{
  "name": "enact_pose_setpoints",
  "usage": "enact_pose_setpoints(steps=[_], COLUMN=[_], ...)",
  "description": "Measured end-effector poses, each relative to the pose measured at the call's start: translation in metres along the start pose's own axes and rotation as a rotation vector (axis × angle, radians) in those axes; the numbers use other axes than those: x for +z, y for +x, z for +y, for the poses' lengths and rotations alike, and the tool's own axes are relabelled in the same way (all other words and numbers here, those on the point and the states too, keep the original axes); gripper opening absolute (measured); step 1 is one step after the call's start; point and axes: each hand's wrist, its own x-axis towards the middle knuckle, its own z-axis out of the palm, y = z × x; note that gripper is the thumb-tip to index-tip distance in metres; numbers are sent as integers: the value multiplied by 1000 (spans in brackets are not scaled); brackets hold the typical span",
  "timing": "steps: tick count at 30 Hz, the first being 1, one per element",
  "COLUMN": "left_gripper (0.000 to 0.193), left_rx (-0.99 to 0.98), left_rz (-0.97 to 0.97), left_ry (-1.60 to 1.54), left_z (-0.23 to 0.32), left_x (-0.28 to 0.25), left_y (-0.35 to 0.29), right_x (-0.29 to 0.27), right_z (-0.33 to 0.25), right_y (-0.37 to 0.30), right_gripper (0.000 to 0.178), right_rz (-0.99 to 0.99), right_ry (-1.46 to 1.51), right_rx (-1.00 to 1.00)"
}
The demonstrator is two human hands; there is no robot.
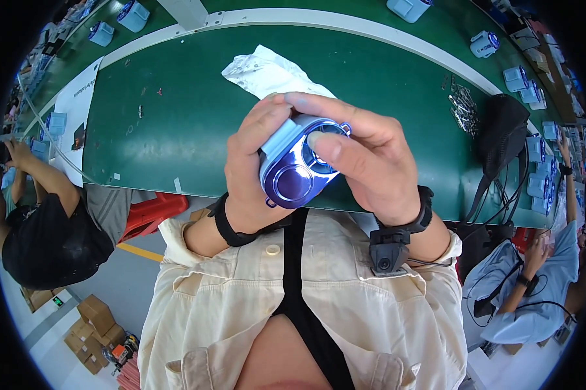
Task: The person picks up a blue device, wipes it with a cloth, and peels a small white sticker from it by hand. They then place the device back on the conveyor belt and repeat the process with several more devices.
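Note:
Between my hands, above the near edge of the green table, is a light blue plastic device [291, 185] with a shiny purple-blue face. Its face has a round disc at the lower left and a round spoked opening at the upper right. A small loop sticks out at each end. My left hand [246, 153] is wrapped round its left side. On the other side, my right hand [380, 159] grips it, fingers over the far edge and thumb pressed at the round opening. Beyond my hands lies a crumpled white cloth or sheet [270, 70].
On the green table [176, 110], a pile of small metal clips [463, 109] lies right, beside a black bag [503, 127] with cables. Similar blue devices [540, 185] stand along the right and far side. People work at left and right. Cardboard boxes [94, 328] stack on the floor.

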Motion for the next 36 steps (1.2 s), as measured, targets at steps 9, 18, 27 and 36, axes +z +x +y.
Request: enact_pose_setpoints(steps=[9, 18, 27, 36], left_gripper=[80, 72, 61, 57], left_rx=[-102, -130, -254, -288], left_rz=[-81, 351, 366, 406], left_ry=[160, 103, -140, -126], left_z=[-7, -44, -43, -51], left_x=[-8, -54, -51, -53], left_y=[19, 54, 41, 45], right_x=[-11, -134, -159, -43], right_z=[-6, -21, 2, 78], right_y=[33, 203, 267, 373], right_gripper=[39, 38, 31, 73], right_rz=[79, 558, 685, -54], right_ry=[33, -620, -1785, -1166], right_rx=[222, -183, -683, -364])
